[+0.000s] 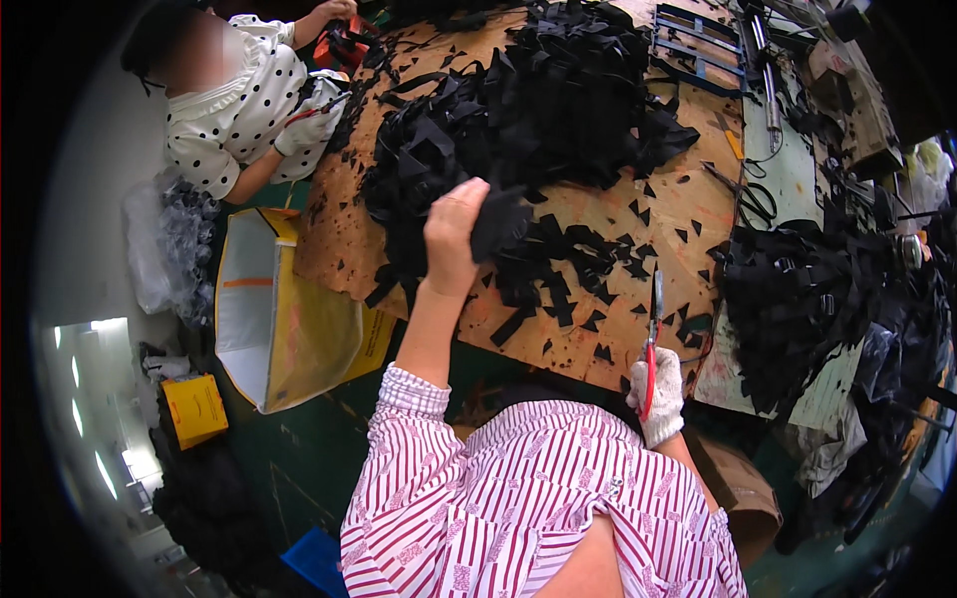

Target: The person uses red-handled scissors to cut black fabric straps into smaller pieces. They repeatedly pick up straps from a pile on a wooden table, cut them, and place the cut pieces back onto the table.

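Observation:
My bare left hand (pixel 454 234) is closed at the near edge of a heap of black straps (pixel 578 90). Its fingers grip a black fabric piece (pixel 501 227), though the fingertips are partly hidden. In a white knitted glove, my right hand (pixel 658 399) holds scissors (pixel 654 344) with red handles, blades pointing away from me at the table's near edge. Small black offcuts (pixel 568 264) lie scattered between my two hands on the brown wooden tabletop (pixel 623 364).
At the far left a person in a dotted top (pixel 239 110) holds a red-handled tool. Black scissors (pixel 753 199) and a blue metal rack (pixel 698 50) lie on the right. More black straps (pixel 797 299) hang at the right edge. A yellow bag (pixel 319 334) stands left of the table.

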Demonstrator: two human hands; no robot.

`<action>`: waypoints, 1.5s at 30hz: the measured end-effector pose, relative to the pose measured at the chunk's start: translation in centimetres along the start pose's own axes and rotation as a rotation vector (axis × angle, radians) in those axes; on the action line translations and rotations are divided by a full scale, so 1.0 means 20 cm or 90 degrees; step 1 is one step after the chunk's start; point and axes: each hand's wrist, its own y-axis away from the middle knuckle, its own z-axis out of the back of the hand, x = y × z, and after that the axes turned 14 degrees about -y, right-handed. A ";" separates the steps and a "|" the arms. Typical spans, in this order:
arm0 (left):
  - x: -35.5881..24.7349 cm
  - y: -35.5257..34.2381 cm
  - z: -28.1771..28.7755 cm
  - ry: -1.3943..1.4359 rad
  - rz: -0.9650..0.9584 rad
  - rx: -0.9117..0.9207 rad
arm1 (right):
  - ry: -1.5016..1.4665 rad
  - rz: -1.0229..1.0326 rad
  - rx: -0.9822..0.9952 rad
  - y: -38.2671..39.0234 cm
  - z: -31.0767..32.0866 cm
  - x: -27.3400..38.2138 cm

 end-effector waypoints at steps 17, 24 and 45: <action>-0.49 0.27 -0.02 0.763 0.686 0.357 | -0.009 0.015 0.139 0.02 0.03 -0.02; -0.55 0.25 -0.02 0.754 0.684 0.409 | 0.148 0.004 0.211 -0.07 0.09 -0.13; -0.66 0.32 -0.07 0.694 0.538 0.446 | 0.109 0.043 0.177 0.00 0.01 -0.07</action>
